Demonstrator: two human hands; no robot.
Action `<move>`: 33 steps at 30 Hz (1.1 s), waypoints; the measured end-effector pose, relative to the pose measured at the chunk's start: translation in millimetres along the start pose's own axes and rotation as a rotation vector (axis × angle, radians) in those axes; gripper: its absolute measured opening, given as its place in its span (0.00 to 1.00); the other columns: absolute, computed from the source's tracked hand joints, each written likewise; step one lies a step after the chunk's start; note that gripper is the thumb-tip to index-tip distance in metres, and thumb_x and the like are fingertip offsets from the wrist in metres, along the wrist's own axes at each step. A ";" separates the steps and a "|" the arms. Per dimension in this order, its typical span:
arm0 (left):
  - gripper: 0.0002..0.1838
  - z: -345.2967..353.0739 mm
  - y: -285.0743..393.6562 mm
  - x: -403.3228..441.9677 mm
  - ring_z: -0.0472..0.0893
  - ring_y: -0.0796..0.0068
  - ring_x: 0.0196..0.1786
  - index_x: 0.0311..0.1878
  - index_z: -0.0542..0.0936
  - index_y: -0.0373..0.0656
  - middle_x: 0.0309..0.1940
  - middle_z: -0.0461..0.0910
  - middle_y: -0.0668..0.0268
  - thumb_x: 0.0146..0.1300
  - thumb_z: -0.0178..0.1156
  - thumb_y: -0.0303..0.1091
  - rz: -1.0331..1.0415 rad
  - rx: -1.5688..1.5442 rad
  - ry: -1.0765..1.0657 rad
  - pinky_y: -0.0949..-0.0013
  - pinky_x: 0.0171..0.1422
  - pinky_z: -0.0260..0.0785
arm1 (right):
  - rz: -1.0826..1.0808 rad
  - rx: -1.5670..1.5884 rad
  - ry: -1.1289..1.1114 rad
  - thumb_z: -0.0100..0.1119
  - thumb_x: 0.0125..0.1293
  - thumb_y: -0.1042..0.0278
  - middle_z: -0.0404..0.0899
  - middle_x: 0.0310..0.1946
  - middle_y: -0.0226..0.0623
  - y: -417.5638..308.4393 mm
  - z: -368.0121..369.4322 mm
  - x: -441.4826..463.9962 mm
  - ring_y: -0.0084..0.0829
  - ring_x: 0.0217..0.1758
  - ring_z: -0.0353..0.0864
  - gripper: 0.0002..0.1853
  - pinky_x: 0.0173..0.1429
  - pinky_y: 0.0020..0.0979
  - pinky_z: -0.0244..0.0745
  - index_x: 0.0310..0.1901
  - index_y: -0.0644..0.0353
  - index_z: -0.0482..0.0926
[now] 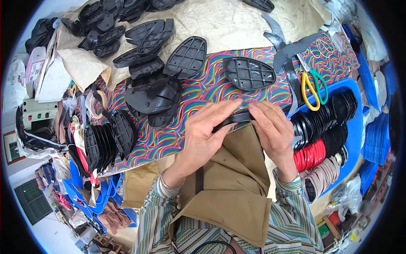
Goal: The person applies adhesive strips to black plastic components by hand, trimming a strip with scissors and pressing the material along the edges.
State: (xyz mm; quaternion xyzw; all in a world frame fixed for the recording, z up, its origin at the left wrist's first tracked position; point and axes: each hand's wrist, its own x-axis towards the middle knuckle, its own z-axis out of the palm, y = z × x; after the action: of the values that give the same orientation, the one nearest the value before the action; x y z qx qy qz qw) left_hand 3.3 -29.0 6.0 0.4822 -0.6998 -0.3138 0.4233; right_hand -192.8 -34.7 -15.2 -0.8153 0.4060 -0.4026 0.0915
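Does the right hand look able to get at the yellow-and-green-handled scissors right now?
Probably yes: the scissors lie just beyond the right hand, handles uncovered, though its fingers are busy on the black piece and would likely have to let go first.

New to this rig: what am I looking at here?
There's no robot and just one picture, taken by a camera on a person's head, looking forward and down. Both bare hands, left hand and right hand, grip a glossy black curved piece above a khaki-brown apron. On the multicoloured swirl-patterned tablecloth lie black grid-ribbed pads and yellow-and-green-handled scissors. At right, a blue plastic tray holds rows of black, red and beige pieces.
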 end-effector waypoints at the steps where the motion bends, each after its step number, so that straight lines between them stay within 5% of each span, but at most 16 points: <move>1: 0.17 0.3 2.7 -2.5 0.85 0.64 0.47 0.46 0.84 0.34 0.46 0.86 0.56 0.52 0.66 0.13 -0.091 -0.096 0.042 0.66 0.53 0.77 | -0.020 -0.022 0.029 0.69 0.51 0.84 0.85 0.43 0.43 1.9 2.2 -1.0 0.43 0.46 0.85 0.23 0.49 0.38 0.82 0.52 0.66 0.82; 3: 0.17 -0.4 1.0 -6.5 0.85 0.63 0.47 0.46 0.84 0.35 0.45 0.86 0.56 0.51 0.66 0.12 -0.185 -0.192 0.084 0.65 0.53 0.77 | -0.023 -0.020 0.026 0.69 0.51 0.84 0.85 0.43 0.43 1.8 1.9 -2.5 0.43 0.45 0.85 0.23 0.49 0.38 0.82 0.52 0.65 0.82; 7: 0.16 3.3 -14.7 -13.7 0.85 0.59 0.47 0.43 0.84 0.36 0.43 0.86 0.57 0.49 0.69 0.14 -0.037 -0.192 0.140 0.63 0.52 0.77 | -0.024 -0.030 0.019 0.69 0.51 0.84 0.85 0.42 0.43 2.8 -0.6 -6.0 0.43 0.45 0.86 0.23 0.48 0.38 0.83 0.52 0.65 0.82; 14: 0.16 -0.3 -27.8 -10.3 0.84 0.56 0.43 0.40 0.84 0.36 0.37 0.84 0.58 0.45 0.74 0.16 0.286 0.265 0.279 0.61 0.46 0.78 | -0.011 -0.053 0.034 0.70 0.52 0.84 0.85 0.42 0.44 1.8 2.7 -8.6 0.42 0.44 0.86 0.24 0.48 0.37 0.83 0.54 0.65 0.82; 26: 0.15 -2.5 -28.1 -13.9 0.83 0.58 0.38 0.37 0.83 0.37 0.34 0.82 0.60 0.45 0.76 0.19 0.404 0.355 0.353 0.61 0.43 0.78 | -0.027 -0.087 0.073 0.71 0.52 0.86 0.85 0.40 0.46 4.3 6.2 -7.0 0.43 0.40 0.86 0.25 0.43 0.36 0.83 0.55 0.66 0.81; 31: 0.12 -0.3 -28.0 -8.4 0.83 0.63 0.38 0.39 0.83 0.36 0.35 0.81 0.60 0.51 0.73 0.18 0.397 0.308 0.395 0.62 0.45 0.78 | 0.211 -0.043 0.103 0.66 0.60 0.84 0.86 0.42 0.45 5.2 7.7 -11.1 0.33 0.42 0.86 0.18 0.46 0.31 0.81 0.53 0.69 0.82; 33: 0.15 10.0 -9.3 -8.6 0.82 0.63 0.37 0.43 0.83 0.35 0.34 0.80 0.59 0.51 0.74 0.21 0.022 -0.125 0.471 0.65 0.44 0.77 | 0.497 0.063 0.180 0.65 0.63 0.82 0.86 0.41 0.42 7.6 6.1 -14.2 0.25 0.41 0.84 0.16 0.45 0.27 0.80 0.53 0.70 0.82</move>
State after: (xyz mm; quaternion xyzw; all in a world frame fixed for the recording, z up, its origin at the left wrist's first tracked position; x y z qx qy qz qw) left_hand -0.3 -23.8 -8.8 0.5073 -0.5665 -0.2308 0.6070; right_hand -197.8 -30.4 -31.1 -0.6479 0.5877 -0.4514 0.1766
